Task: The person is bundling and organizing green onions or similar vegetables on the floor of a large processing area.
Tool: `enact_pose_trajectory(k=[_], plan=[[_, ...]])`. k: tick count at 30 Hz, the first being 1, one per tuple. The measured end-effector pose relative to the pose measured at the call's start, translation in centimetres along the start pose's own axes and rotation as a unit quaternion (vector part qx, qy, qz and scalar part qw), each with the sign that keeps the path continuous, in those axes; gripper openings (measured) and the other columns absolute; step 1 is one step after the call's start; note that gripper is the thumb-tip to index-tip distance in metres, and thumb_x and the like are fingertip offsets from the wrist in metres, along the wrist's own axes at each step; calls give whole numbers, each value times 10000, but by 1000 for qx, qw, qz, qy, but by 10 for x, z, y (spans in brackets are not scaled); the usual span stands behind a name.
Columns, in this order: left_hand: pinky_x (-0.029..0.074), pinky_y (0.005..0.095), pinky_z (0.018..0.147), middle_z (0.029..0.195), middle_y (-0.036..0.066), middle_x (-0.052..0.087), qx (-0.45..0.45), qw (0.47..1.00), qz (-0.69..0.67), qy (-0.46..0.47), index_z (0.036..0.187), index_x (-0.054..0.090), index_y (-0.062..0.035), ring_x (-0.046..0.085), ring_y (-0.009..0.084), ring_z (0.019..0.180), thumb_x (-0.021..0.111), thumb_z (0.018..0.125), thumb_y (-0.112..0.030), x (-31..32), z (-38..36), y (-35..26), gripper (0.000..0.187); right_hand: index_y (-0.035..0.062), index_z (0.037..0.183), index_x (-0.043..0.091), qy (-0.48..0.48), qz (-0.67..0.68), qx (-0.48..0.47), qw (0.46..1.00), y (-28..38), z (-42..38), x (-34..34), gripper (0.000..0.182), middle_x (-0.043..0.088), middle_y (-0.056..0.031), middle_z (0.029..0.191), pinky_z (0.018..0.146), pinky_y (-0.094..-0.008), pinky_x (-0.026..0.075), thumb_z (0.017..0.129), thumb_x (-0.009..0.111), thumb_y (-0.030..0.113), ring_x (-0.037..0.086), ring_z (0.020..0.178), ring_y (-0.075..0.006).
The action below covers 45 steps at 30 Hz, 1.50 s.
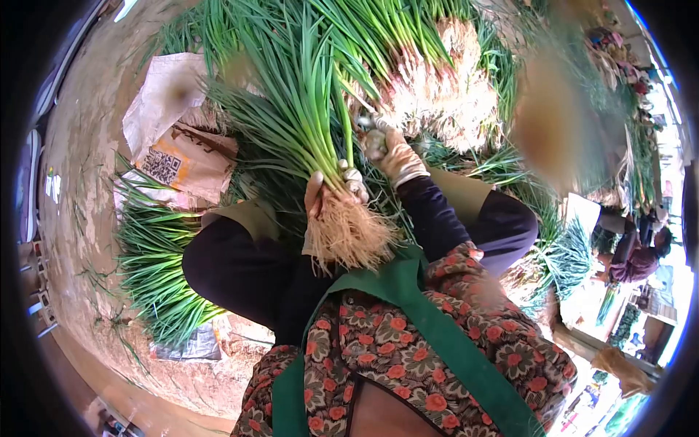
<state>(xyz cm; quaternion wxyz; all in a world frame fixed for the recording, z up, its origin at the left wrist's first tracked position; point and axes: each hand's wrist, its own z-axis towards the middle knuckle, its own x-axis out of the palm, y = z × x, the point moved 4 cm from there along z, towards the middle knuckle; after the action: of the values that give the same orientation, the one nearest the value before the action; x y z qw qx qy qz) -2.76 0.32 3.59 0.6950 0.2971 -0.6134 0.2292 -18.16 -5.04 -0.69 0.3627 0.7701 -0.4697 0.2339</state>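
Note:
My left hand is closed around a bunch of green onions, gripping it just above the pale tangled roots, which hang toward my chest. The leaves fan up and away from me. My right hand, in a light glove, is just right of the bunch at the edge of a big pile of green onions. Its fingers are curled on something small and pale; I cannot make out what. Dark sleeves, a green apron and floral clothing fill the lower view.
More green onions lie on the dirt floor at the left. Paper sacks lie beside them. Another person sits at the far right among more greens. A blurred smear covers part of the upper right.

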Motion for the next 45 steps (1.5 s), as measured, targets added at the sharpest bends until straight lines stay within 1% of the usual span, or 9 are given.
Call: enact_pose_trajectory(k=[7,12,18,21,25,30,36,42,45], plan=[[426,374,872,1142,116,493,-34,999,-3,21,1290,458,-12,498,205,982,541,921,-418,-3,-1,3,555,92,988,632,44,-285,-90,953,-30,-23,20,164,631,-35,717,494,-312,468,910,579,227,548,550,-184],[421,375,902,1260,136,484,-6,998,-4,68,1353,406,-39,500,192,981,499,945,-416,-4,1,1,563,47,875,675,153,-812,-198,528,-63,-11,-50,162,672,-123,829,697,-371,513,858,566,165,640,793,-297],[406,356,918,1254,94,500,-10,994,-79,81,1485,215,-68,504,175,975,499,943,-440,26,7,6,716,43,910,672,104,-966,7,237,-24,-84,-120,200,684,-169,894,743,-431,530,842,575,204,658,875,-367],[392,345,935,1098,38,518,-45,993,-95,51,1464,226,-48,504,167,963,582,906,-424,14,0,4,761,44,928,658,109,-929,-26,354,-4,-66,-83,255,683,-179,859,727,-438,530,878,550,270,664,833,-363],[400,356,950,994,28,517,-6,993,-115,35,1347,377,-18,505,175,993,573,918,-396,8,3,5,604,37,1073,603,-73,-729,-418,537,32,-28,11,381,667,-201,848,754,-436,501,967,455,372,642,822,-373],[369,430,1067,1187,99,536,65,993,32,-89,1277,460,-15,459,271,1232,564,921,-342,17,-3,-2,495,38,1066,631,-27,-703,-85,705,17,-6,8,327,672,-96,814,650,-354,505,937,583,334,607,670,-190],[484,438,965,1176,154,583,42,966,158,-201,1205,519,-13,536,298,1169,599,885,-353,16,6,5,474,41,1108,620,290,-735,-264,554,-15,-98,-24,299,661,-88,910,622,-310,513,934,595,283,608,714,-167],[536,434,864,1061,130,601,-12,978,187,-86,1144,535,-21,609,265,991,617,869,-371,31,8,7,453,12,1175,586,-2,-618,-94,781,22,-46,30,354,634,-63,847,632,-288,501,961,549,292,584,725,-131],[544,435,826,1004,129,598,14,955,185,-234,1123,532,-15,607,264,952,604,879,-371,13,-1,2,437,24,1089,641,55,-600,-237,762,1,27,3,351,652,-104,776,567,-283,492,939,560,331,616,666,-164]])
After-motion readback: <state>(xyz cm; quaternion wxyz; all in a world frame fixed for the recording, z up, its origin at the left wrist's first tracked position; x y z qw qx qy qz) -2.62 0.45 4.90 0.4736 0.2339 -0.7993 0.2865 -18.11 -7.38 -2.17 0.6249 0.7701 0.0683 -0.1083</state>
